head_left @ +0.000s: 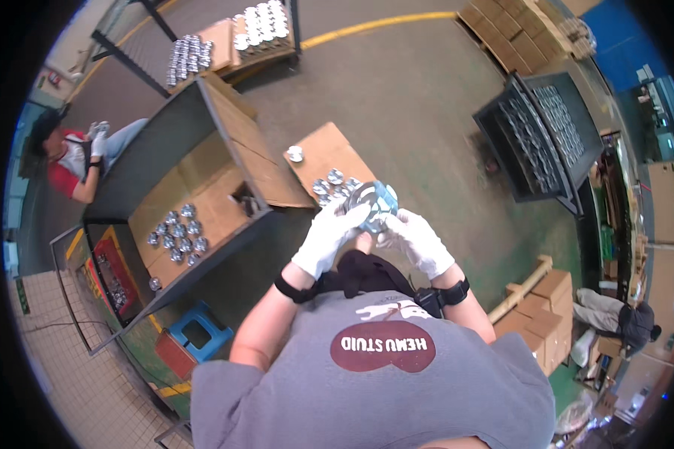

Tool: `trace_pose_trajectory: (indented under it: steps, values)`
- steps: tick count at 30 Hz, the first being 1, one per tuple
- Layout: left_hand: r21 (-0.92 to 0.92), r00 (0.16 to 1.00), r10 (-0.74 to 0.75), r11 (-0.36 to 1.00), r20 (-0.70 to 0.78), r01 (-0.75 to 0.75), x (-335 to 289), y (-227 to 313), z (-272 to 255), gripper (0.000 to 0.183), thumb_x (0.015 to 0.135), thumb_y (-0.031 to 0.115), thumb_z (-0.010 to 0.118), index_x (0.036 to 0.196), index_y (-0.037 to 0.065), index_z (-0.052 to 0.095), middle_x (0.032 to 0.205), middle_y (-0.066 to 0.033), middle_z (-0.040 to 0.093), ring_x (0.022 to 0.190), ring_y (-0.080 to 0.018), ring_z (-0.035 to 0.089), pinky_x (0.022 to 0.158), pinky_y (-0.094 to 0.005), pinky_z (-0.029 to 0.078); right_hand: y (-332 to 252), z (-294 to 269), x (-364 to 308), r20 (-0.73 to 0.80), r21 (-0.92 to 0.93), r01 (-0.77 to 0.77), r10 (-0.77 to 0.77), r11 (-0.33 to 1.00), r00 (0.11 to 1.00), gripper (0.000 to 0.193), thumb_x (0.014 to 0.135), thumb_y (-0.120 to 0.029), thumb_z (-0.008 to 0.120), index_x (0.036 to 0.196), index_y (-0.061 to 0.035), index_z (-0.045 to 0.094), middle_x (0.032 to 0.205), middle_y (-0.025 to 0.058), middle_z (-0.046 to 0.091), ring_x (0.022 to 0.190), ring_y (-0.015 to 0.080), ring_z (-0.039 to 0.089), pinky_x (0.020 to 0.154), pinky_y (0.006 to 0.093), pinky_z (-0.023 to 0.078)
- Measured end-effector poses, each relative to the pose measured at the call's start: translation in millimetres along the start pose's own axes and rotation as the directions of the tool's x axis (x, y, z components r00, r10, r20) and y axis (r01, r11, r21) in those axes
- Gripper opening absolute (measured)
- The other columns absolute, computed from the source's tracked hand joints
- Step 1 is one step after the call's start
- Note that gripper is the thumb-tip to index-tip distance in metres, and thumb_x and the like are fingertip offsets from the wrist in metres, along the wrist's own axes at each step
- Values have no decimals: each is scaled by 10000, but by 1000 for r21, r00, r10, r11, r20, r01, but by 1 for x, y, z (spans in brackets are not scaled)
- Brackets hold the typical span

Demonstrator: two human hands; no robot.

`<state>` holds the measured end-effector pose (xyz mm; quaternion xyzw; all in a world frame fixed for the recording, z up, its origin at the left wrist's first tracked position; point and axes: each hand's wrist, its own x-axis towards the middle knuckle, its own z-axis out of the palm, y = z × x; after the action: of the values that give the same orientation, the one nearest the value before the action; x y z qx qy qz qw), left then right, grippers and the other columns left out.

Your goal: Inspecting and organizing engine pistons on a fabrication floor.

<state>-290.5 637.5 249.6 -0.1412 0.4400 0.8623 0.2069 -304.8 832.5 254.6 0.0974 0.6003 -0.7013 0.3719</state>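
Both my hands wear white gloves and meet in front of my body. Between them is a shiny, rounded metal part [377,200] with bluish reflections; its exact kind is not clear. My left hand [328,233] grips it from the left, thumb over its near side. On the opposite side, the fingers of my right hand [416,241] close against its edge. Just beyond lies a cardboard sheet [329,146] with several shiny round metal parts [335,177] grouped near my left hand. One more metal part [296,153] sits apart at the sheet's left edge.
At left stands a large dark bin [225,127] lined with cardboard, holding several metal parts [178,233]. A blue stool [216,333] is below it. A co-worker [79,153] works beyond the bin. Black racks [535,131] and stacked cartons [543,314] stand at right.
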Motion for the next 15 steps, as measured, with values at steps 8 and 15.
trace_pose_trajectory:
  steps: [8, 15]
  values:
    - [68, 965, -227, 973, 132, 220, 173, -14, 86, 381, 943, 218, 579, 1252, 5, 514, 1200, -96, 590, 1111, -195, 579, 980, -375, 454, -60, -157, 46, -115, 364, 71, -30, 929, 993, 226, 927, -203, 620, 1007, 2, 569, 843, 86, 632, 738, 159, 626, 666, 297, 530]
    - [-138, 932, -243, 948, 269, 287, 318, 7, 127, 356, 950, 169, 555, 1229, -45, 497, 1214, -151, 580, 1120, -249, 585, 1033, -432, 430, -124, -253, 133, -132, 351, 74, -29, 933, 991, 217, 919, -206, 631, 970, 2, 591, 810, 79, 638, 684, 162, 629, 649, 289, 534]
